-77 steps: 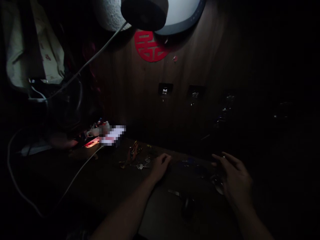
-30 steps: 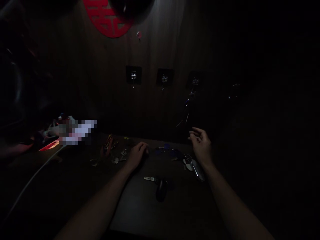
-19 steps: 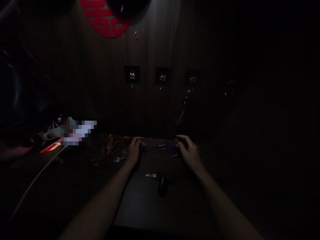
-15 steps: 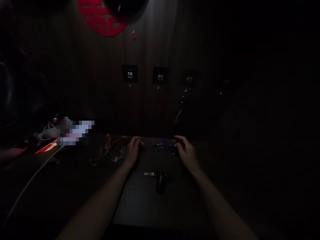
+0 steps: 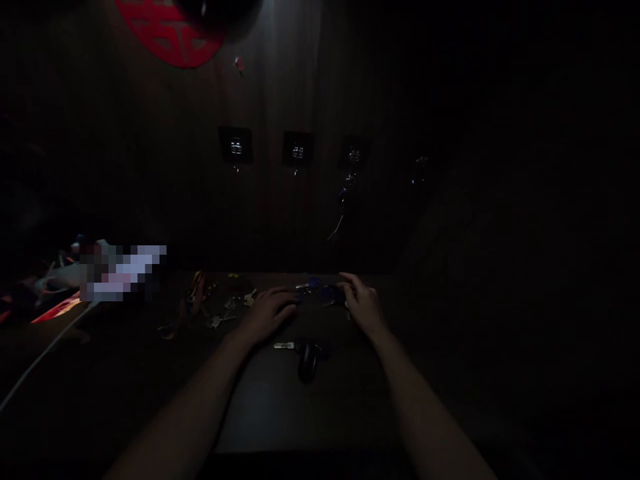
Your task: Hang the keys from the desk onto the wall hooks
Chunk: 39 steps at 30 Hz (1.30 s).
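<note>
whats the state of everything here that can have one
left bare hand, resting on dark tabletop, fingers loosely curled
blue-tagged metal keys, lying on tabletop
right bare hand, fingers curled at those keys, grip unclear
black-headed car key with silver blade, lying flat, blade pointing left
square black wall hook, holding hanging keys

The one camera is worn on the head, and it looks forward and down, from near, at the left hand [image 5: 267, 315] and the right hand [image 5: 363, 303].

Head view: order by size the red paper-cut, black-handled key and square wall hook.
1. Red paper-cut, largest.
2 and 3, unranked: black-handled key and square wall hook; they look alike, and the key sits nearer the camera.
</note>
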Motion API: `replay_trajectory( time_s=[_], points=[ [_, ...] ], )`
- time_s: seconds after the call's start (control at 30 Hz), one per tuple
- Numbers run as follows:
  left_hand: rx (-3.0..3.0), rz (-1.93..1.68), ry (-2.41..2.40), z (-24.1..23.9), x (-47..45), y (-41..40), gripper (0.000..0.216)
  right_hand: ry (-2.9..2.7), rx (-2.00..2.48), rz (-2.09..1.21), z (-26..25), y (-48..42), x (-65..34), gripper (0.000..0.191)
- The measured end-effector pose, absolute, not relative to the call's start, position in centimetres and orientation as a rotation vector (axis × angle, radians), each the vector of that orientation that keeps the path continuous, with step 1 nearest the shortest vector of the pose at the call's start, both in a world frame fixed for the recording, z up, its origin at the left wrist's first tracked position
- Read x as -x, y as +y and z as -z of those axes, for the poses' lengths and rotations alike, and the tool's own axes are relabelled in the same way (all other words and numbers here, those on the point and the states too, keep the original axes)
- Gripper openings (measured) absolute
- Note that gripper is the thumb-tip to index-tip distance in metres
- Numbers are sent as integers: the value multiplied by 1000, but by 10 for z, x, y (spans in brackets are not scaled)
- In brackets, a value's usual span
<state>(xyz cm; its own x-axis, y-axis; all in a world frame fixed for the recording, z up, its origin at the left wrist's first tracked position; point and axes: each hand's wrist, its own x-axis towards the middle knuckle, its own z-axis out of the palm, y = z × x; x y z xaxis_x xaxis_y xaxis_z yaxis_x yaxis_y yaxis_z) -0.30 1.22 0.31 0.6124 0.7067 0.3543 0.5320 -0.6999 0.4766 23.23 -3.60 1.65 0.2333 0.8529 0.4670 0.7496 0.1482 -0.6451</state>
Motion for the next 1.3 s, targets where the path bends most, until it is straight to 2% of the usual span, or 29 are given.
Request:
replay_trajectory(
  time_s=[0.27, 0.53, 0.67, 0.77, 0.9, 1.07, 1.3],
  points=[
    [-2496, -924, 1047, -10, 4, 11, 39, -1447, 1880, -157, -20, -41, -249, 32],
    [-2432, -923, 964, -7, 3, 10, 38, -1332, 2056, -89, -28, -51, -261, 28],
    [-2319, -1006, 1076, -3, 5, 13, 44, -1342, 2130, -39, -29, -53, -264, 28],
    [-2152, -1117, 1212, -1, 6, 17, 46, -1387, 2078, 149, -27, -51, -259, 28],
    [-2039, -1216, 1258, -1, 7, 18, 34, -1539, 1936, 268, -24, -47, -241, 27],
    [-2094, -1204, 1197, 4, 7, 20, 22, -1758, 1713, 239, -19, -41, -217, 28],
    [-2208, -1111, 1089, 9, 8, 22, 37, -2029, 1515, 37, -13, -42, -196, 46]
  ],
)
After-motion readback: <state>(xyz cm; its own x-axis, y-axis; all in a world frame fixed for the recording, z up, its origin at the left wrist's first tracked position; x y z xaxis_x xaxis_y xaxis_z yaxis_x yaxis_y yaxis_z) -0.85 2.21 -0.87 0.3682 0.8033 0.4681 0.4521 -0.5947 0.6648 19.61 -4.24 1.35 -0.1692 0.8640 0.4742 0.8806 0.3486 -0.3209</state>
